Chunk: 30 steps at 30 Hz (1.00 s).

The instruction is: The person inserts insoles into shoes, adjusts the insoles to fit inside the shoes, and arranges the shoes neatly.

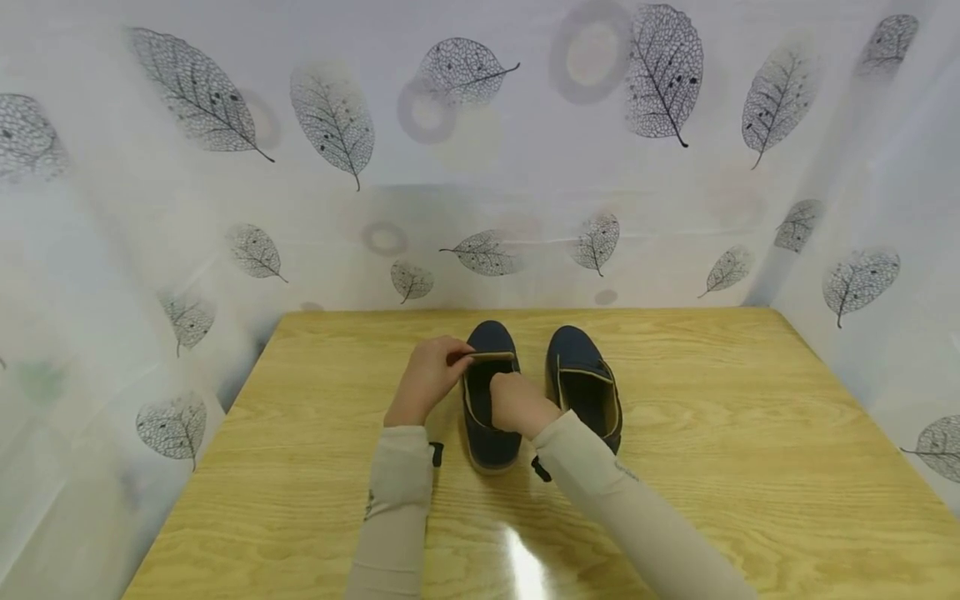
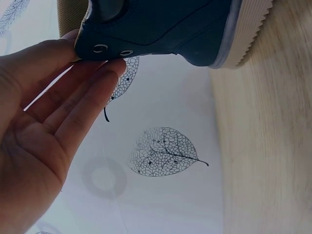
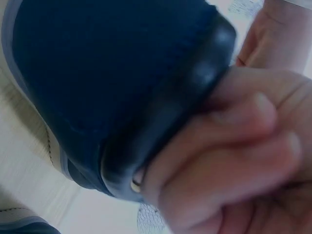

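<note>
Two dark blue slip-on shoes with tan edging stand on a wooden table, toes pointing away. My left hand (image 1: 430, 377) pinches the raised tongue edge of the left shoe (image 1: 492, 337), at its left side. In the left wrist view that shoe (image 2: 165, 27) shows metal eyelets near the fingertips. My right hand (image 1: 521, 403) reaches into the same shoe's opening. Curled fingers (image 3: 229, 170) lie against the shiny black collar in the right wrist view; the shoe hides the rest, so I cannot tell what they hold. Beside it stands the right shoe (image 1: 576, 348), untouched.
The wooden table (image 1: 750, 433) extends to both sides of the shoes. A pale curtain (image 1: 480, 183) with leaf prints hangs behind the table and along its sides. Black straps (image 1: 541, 469) sit at the wrists.
</note>
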{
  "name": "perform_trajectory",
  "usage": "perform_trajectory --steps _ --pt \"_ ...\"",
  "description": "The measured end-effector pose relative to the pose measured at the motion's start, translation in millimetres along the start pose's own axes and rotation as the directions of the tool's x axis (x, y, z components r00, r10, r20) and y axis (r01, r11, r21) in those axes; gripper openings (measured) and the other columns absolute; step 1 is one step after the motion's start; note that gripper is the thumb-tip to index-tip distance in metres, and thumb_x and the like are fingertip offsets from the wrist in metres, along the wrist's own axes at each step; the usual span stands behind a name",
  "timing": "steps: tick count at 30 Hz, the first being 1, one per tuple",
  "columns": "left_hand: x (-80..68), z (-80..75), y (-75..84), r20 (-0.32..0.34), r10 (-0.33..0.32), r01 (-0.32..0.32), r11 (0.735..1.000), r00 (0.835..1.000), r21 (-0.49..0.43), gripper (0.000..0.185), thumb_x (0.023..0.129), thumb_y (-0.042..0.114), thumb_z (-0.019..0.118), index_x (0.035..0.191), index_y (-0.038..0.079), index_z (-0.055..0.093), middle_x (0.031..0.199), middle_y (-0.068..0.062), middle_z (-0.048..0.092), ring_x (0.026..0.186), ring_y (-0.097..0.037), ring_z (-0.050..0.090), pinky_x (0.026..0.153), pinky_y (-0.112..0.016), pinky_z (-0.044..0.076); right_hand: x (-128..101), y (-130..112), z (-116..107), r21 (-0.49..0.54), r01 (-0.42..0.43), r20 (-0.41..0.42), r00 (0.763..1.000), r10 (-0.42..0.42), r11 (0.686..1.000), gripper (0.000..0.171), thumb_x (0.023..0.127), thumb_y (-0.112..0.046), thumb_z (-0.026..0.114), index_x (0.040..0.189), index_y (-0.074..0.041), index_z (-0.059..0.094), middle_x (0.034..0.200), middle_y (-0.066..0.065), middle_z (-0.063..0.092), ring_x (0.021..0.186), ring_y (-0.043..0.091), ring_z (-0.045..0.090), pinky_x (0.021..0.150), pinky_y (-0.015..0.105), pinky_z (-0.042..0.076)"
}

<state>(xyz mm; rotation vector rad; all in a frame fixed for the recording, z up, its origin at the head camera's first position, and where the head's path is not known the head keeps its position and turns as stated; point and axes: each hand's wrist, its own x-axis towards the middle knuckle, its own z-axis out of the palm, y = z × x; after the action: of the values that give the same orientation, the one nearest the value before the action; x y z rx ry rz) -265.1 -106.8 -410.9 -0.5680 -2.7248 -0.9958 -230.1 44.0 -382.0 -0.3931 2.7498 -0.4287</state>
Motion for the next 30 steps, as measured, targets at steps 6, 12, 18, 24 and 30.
perform_trajectory --steps 6,12,18,24,30 --pt "1.6 -1.8 0.4 0.0 -0.002 0.002 1.0 1.0 -0.004 0.013 0.089 0.008 0.069 0.101 0.005 0.074 0.097 -0.009 0.07 0.086 -0.023 0.065 0.076 -0.037 0.054 -17 6 -6 0.132 0.077 -0.415 0.909 -0.015 0.988 0.007 0.086 0.002 0.064 0.079 0.0 0.064 0.073 0.008 0.058 0.062 0.022 0.057 0.054 0.033 0.048" --pt "2.7 -3.0 4.9 -0.01 0.0 0.0 1.0 1.0 0.002 0.015 0.085 0.002 0.072 0.1 0.001 0.071 0.099 -0.011 0.069 0.092 -0.024 0.066 0.08 -0.037 0.054 -6 17 -4 0.097 0.117 -0.61 0.792 -0.035 0.988 0.027 0.084 0.002 0.07 0.11 0.008 0.065 0.098 0.02 0.061 0.088 0.036 0.062 0.076 0.045 0.053" --pt "0.7 -2.0 11.6 0.022 -0.073 0.072 0.997 0.997 0.038 0.018 0.083 0.002 0.073 0.099 -0.002 0.065 0.094 -0.013 0.063 0.084 -0.025 0.06 0.075 -0.038 0.051 3 23 3 0.152 0.108 -0.561 0.828 -0.004 0.983 0.026 0.084 0.004 0.069 0.109 0.009 0.067 0.097 0.022 0.066 0.09 0.036 0.065 0.078 0.044 0.054" --pt "0.3 -1.6 14.9 0.015 -0.068 0.067 0.995 0.998 0.075 0.009 0.083 0.001 0.071 0.091 0.0 0.068 0.089 -0.01 0.06 0.08 -0.024 0.057 0.073 -0.037 0.05 2 26 6 0.134 0.113 -0.583 0.812 -0.014 0.985 0.021 0.085 0.006 0.065 0.105 0.008 0.069 0.098 0.022 0.067 0.091 0.037 0.065 0.079 0.044 0.054" --pt "-0.8 -2.8 16.9 0.027 -0.034 0.031 0.993 0.999 0.111 0.006 0.084 0.0 0.07 0.09 0.001 0.069 0.087 -0.01 0.059 0.077 -0.024 0.057 0.07 -0.036 0.05 -3 26 9 0.132 0.137 -0.572 0.82 -0.037 0.982 0.023 0.087 0.004 0.065 0.11 0.006 0.069 0.1 0.022 0.068 0.089 0.035 0.067 0.076 0.042 0.055"
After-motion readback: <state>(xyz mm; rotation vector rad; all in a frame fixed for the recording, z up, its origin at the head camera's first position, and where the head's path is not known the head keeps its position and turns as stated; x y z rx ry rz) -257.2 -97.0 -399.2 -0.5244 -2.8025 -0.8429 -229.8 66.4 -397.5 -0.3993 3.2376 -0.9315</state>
